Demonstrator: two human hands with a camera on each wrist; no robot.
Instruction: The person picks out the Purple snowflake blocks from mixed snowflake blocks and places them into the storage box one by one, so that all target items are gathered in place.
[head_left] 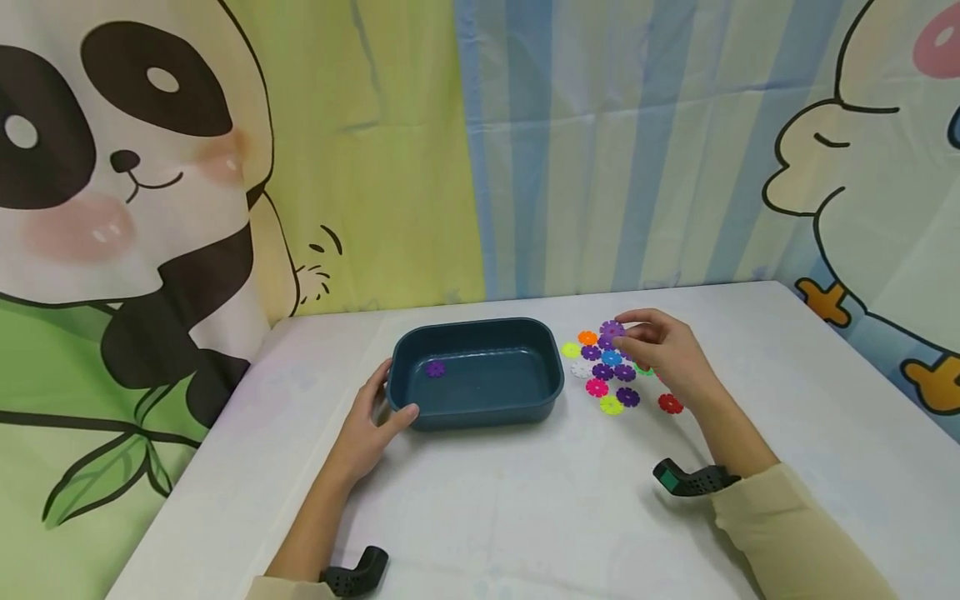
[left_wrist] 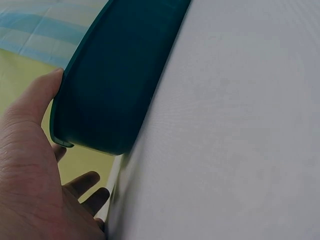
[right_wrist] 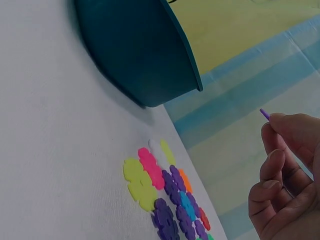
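Right of the teal bin (head_left: 480, 417), right hand (head_left: 663, 346) pinches a purple flower (right_wrist: 264, 114), grip narrow, by the loose flower pieces (head_left: 602, 372); left hand (head_left: 371, 425) holds bin's left end. Looks early: one purple piece (head_left: 436, 369) inside, rest outside.

From above and behind the left grip (head_left: 369, 427) and right grip (head_left: 667, 348), the head view looks forward and down, farthest off, across the bench (head_left: 487, 517) to the curtain (head_left: 585, 167). Each wrist view looks past its own grip, close and tilted. All three share the basin (head_left: 480, 417); head and right wrist, the discs (head_left: 602, 372) by the right grip.
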